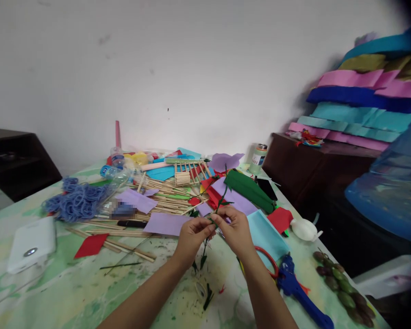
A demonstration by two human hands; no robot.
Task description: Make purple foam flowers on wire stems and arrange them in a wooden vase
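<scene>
Both hands meet above the front middle of the table. My left hand and my right hand pinch a thin green stem between their fingertips. Small pointed green leaves stick out from the stem, which rises above the fingers and also hangs below them. Behind it lie a roll of dark green material and a purple sheet. Near my right wrist are red-handled scissors and a blue tool. Green scraps lie on the table below the hands.
Wooden sticks, blue cord loops and plastic bottles cover the table's back left. A white device lies at the left. Grapes and a white balloon-like object sit by the right edge. A glass jar stands behind.
</scene>
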